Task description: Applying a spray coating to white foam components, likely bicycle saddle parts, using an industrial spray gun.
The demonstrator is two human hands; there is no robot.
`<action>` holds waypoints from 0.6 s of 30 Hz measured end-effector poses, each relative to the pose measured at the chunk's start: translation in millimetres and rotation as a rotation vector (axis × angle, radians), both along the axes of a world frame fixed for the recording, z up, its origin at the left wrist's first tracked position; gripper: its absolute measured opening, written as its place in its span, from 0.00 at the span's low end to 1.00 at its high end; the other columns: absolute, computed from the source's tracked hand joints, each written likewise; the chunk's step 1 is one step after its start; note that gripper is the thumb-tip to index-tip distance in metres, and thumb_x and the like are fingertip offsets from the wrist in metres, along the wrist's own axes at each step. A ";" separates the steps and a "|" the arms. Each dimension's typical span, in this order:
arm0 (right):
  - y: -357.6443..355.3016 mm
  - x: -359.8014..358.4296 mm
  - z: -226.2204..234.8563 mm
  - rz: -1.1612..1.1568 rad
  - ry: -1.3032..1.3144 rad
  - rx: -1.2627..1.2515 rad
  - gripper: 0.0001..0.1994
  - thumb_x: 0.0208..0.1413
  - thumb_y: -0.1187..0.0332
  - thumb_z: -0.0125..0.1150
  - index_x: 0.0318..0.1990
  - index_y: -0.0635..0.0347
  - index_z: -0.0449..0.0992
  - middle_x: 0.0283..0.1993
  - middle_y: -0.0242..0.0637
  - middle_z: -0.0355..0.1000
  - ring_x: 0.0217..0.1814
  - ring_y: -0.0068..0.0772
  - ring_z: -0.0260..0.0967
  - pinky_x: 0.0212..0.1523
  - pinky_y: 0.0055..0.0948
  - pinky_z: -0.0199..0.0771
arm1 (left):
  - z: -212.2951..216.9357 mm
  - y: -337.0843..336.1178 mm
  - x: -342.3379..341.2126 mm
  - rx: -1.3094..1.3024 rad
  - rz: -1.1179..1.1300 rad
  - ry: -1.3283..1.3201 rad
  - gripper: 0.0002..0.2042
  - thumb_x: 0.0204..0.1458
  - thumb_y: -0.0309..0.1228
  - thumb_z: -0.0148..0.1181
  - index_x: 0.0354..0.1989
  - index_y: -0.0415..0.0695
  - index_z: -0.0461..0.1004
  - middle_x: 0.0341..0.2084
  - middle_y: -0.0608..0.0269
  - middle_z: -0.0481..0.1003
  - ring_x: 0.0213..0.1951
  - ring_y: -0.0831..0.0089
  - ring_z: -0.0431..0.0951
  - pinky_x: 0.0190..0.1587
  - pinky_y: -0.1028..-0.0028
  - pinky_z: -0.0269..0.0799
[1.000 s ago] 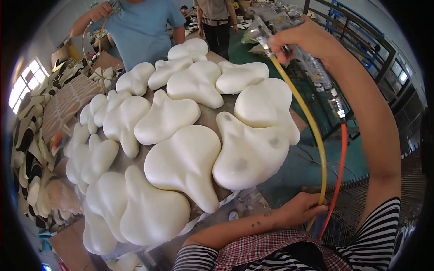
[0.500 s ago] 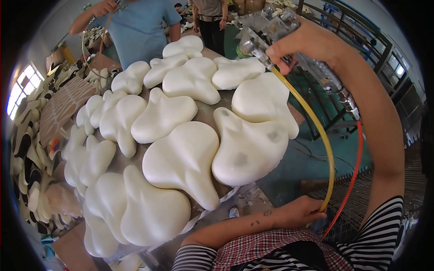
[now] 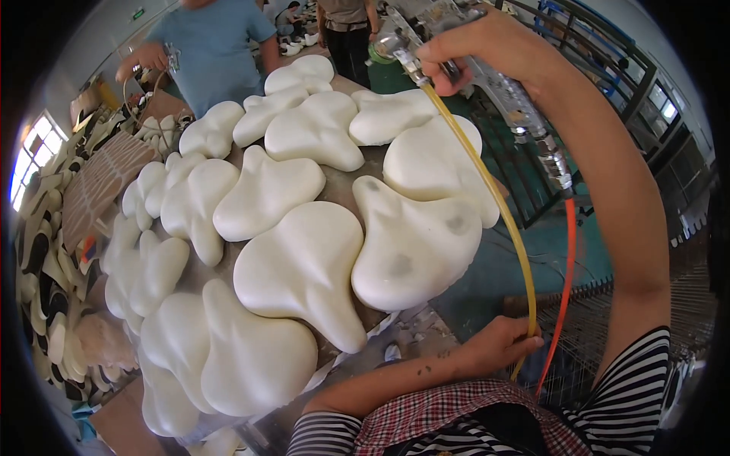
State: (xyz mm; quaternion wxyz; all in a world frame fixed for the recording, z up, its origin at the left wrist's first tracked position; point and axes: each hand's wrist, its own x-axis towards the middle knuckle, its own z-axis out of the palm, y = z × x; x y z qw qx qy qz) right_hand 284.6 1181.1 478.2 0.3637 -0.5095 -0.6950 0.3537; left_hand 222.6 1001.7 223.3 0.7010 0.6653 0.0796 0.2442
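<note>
My right hand (image 3: 487, 49), raised at the upper right, is closed round the handle of a metal spray gun (image 3: 506, 95). The gun hangs above the table's far right corner. From it run a yellow hose (image 3: 487, 178) and a red hose (image 3: 569, 262). Low down in front of me, my left hand (image 3: 502, 346) is wrapped round the yellow hose. Cream-white, saddle-shaped foam pads (image 3: 300, 266) cover the table, several of them touching. The pad nearest my hands (image 3: 414, 262) has grey spots.
Across the table stands a person in a blue shirt (image 3: 217, 53), holding another metal gun. Another person (image 3: 346, 38) is behind. A dark metal rack (image 3: 608, 83) stands at right. Piles of black and white pieces (image 3: 53, 258) lie at left. Thin metal rods (image 3: 646, 277) are beside my right arm.
My right hand and the spray gun have moved left and slightly up, carrying both hoses. My left hand has shifted a little left and up. The co-worker's hand with the gun has come down.
</note>
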 end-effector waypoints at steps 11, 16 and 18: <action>-18.8 26.5 -8.0 0.146 -0.242 0.068 0.08 0.47 0.66 0.63 0.27 0.61 0.76 0.20 0.34 0.73 0.24 0.25 0.72 0.29 0.27 0.73 | -21.3 -5.5 9.4 0.026 -0.088 0.078 0.10 0.58 0.33 0.56 0.38 0.37 0.73 0.24 0.56 0.74 0.27 0.67 0.75 0.32 0.68 0.70; -42.7 37.2 -11.0 0.118 -0.243 0.050 0.08 0.49 0.65 0.63 0.28 0.59 0.77 0.20 0.33 0.73 0.25 0.24 0.72 0.31 0.25 0.73 | -29.6 -19.1 20.8 0.112 -0.112 -0.013 0.10 0.56 0.33 0.57 0.34 0.37 0.72 0.20 0.53 0.73 0.23 0.65 0.75 0.29 0.66 0.69; -49.5 41.6 -14.3 0.105 -0.209 0.103 0.08 0.49 0.65 0.64 0.28 0.60 0.77 0.20 0.33 0.73 0.25 0.23 0.72 0.32 0.25 0.73 | -31.5 -20.9 25.9 0.116 -0.136 0.036 0.10 0.56 0.34 0.57 0.36 0.37 0.72 0.23 0.53 0.74 0.26 0.64 0.76 0.31 0.66 0.69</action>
